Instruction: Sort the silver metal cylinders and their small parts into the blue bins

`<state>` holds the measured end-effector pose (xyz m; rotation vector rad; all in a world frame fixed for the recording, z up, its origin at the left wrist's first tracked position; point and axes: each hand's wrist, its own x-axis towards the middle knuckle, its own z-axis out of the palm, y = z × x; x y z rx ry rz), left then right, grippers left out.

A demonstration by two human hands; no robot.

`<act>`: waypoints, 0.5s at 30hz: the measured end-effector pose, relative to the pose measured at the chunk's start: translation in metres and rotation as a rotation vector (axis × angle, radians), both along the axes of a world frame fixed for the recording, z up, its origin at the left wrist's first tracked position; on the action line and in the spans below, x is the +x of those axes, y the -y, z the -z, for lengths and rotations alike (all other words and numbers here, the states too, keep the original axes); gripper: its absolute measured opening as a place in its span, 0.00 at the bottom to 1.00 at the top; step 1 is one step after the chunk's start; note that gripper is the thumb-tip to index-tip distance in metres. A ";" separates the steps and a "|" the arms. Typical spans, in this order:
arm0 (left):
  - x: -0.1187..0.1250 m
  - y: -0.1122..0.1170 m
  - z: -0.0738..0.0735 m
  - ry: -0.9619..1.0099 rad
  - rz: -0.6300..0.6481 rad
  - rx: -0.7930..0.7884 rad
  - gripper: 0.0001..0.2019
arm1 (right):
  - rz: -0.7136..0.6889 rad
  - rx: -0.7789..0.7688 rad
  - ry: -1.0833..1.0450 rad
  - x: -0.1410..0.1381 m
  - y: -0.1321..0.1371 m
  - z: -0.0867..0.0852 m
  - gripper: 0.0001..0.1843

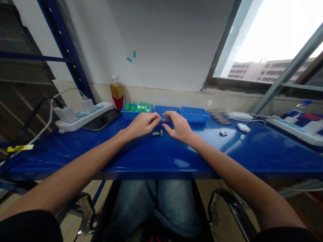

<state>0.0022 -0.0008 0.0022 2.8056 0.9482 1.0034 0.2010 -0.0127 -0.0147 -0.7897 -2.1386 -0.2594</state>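
Pinched between the thumb and fingertips of my left hand [143, 125] is a small metallic piece [163, 119], too small to tell its kind. Close by on the right, my right hand [179, 127] has its thumb and fingers apart around the piece's free end; whether a fingertip touches it I cannot tell. Below the hands, a small grey cylindrical piece [155, 133] lies sideways on the blue table [151, 154]. Beside it is a second small grey piece [161, 132], pointing away from me.
Behind my hands stand a blue bin [130, 116] with green packets [138, 107], a middle bin [161, 108] and a right bin [195, 115]. Left are a bottle [117, 94], a phone [102, 120] and a power strip [87, 116]. A white earbud case [243, 127] lies right.
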 end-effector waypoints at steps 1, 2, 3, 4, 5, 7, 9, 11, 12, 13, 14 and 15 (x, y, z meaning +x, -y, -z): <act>0.000 0.001 0.000 -0.005 0.006 -0.004 0.14 | 0.004 0.004 0.014 0.000 0.000 0.000 0.10; 0.001 0.002 -0.001 -0.011 0.009 -0.010 0.15 | 0.008 0.011 0.024 0.000 0.001 -0.001 0.07; 0.001 0.002 -0.001 -0.013 0.010 -0.014 0.15 | 0.013 0.018 0.028 0.000 0.001 -0.001 0.06; 0.001 0.002 -0.001 -0.010 0.011 -0.018 0.15 | 0.016 0.025 0.029 -0.001 0.001 -0.002 0.05; 0.001 0.002 -0.002 0.000 0.012 -0.021 0.15 | 0.019 0.029 0.026 -0.001 0.002 -0.002 0.05; 0.001 0.002 -0.001 0.042 0.019 -0.025 0.14 | 0.034 0.034 0.007 -0.002 0.003 -0.003 0.06; 0.001 0.001 0.000 0.090 0.035 -0.026 0.14 | 0.052 0.035 -0.020 -0.002 0.003 -0.004 0.06; 0.001 0.001 0.000 0.116 0.051 -0.016 0.17 | 0.066 0.032 -0.042 -0.002 0.004 -0.004 0.07; 0.001 0.001 0.001 0.116 0.055 -0.006 0.17 | 0.070 0.031 -0.047 -0.002 0.004 -0.004 0.07; 0.001 0.001 0.001 0.111 0.055 0.007 0.16 | 0.073 0.031 -0.048 -0.002 0.004 -0.005 0.08; 0.002 0.001 0.001 0.103 0.052 0.022 0.14 | 0.073 0.031 -0.045 -0.002 0.005 -0.005 0.09; 0.002 0.001 0.001 0.092 0.047 0.036 0.12 | 0.071 0.030 -0.040 -0.002 0.005 -0.005 0.10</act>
